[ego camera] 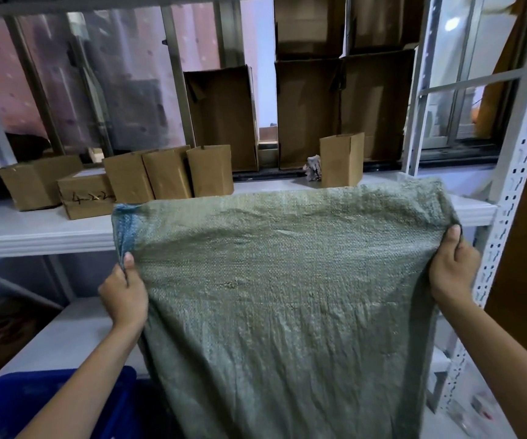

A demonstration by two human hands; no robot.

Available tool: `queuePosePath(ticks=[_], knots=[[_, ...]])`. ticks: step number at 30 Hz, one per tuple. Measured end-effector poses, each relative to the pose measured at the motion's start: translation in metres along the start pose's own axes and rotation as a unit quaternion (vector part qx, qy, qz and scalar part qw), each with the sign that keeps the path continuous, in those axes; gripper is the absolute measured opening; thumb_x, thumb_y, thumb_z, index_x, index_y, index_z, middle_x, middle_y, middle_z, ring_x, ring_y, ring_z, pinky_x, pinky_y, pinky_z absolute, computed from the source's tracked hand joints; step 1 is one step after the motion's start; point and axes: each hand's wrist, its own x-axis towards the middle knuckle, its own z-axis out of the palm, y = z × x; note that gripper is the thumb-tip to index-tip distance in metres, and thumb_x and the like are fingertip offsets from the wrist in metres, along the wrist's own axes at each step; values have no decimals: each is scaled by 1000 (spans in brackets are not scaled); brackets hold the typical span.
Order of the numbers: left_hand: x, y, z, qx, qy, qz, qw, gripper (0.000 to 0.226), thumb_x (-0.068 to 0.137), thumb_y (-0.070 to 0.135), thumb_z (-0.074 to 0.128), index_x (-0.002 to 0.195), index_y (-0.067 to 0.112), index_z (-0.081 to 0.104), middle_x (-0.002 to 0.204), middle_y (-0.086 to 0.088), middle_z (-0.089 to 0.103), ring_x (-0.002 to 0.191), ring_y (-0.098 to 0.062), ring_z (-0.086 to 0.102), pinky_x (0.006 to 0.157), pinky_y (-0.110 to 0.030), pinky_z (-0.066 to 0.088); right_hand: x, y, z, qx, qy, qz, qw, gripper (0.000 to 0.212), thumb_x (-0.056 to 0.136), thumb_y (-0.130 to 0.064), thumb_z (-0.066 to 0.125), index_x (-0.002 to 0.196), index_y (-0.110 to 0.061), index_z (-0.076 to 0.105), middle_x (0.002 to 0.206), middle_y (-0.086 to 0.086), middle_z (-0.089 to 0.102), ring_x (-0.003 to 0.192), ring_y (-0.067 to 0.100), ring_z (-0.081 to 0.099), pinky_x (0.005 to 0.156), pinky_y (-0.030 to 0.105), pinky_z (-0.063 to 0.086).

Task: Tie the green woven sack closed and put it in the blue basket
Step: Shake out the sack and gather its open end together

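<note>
**Green sack held up flat before a storeroom shelf**

A person is holding a green woven sack (287, 296) spread wide in front of a white metal shelf (34, 229). The left hand (124, 296) is gripping the sack's left edge, its fingers curled round a bunched fold just below the top corner. The right hand (452, 267) is pinching the right edge, thumb pressed on the front of the weave, the other fingers hidden behind it. The sack is hanging flat and untied between the two hands, its upper edge level with the shelf board. A blue basket (50, 403) is sitting at lower left, beneath the left forearm, apart from the sack's mouth. Brown cardboard boxes (167, 175) are standing in a row along the shelf behind.
</note>
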Motion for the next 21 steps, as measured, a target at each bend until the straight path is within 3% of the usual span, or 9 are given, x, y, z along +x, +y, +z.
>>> queuePosePath(ticks=[3,7,9,11,14,16,18,21], knots=[[0,-3,-4,-30,-36,-24,999,51,100,34,33,70,-4,50,68,-23,54,68,-35,53,64,-42,38,-2,-3,0,24,-20,43,999,53,101,-40,31,55,-14,26,53,5,27,51,19,26,52,35,18],[11,-7,-13,-155,-88,-146,973,40,94,39,43,75,7,55,73,-8,54,79,-25,52,71,-37,36,-6,-19,-10,91,-71,134,984,52,97,-54,30,60,-17,32,62,4,31,58,18,33,56,33,25],[21,7,-18,-194,-95,-165,962,26,92,35,47,82,15,60,81,-4,59,86,-23,55,76,-36,39,-4,-37,-14,111,-107,139,978,53,95,-59,27,72,-14,46,76,5,46,74,19,46,70,35,36],[30,27,-19,-182,-98,-141,968,28,93,38,48,94,12,60,86,-3,60,82,-21,55,74,-34,40,-2,-58,-14,121,-134,106,978,52,95,-59,29,87,-15,55,90,4,56,93,21,51,78,32,39],[34,46,-14,-150,-65,-81,983,33,95,33,46,89,1,55,73,-7,50,64,-18,44,56,-27,32,2,-76,-7,107,-131,26,985,57,93,-57,39,81,-5,59,76,12,58,77,28,54,62,30,38],[33,50,-11,-128,-39,-74,988,31,97,29,43,82,3,50,62,-4,40,56,-16,36,50,-25,26,4,-74,-5,90,-89,12,992,55,95,-53,40,63,-8,47,63,14,45,60,27,41,54,31,29],[33,47,-13,-134,-11,-94,986,32,98,28,39,79,4,47,59,-3,37,56,-21,35,51,-30,26,9,-69,-9,72,-46,36,996,53,95,-52,37,56,-17,34,57,4,32,55,18,30,51,32,22],[36,36,-19,-85,10,-70,994,44,100,31,34,78,-3,52,66,-15,47,68,-28,45,61,-35,31,19,-57,-21,33,-17,50,998,58,95,-56,32,55,-14,31,55,5,29,55,19,28,53,35,21]])
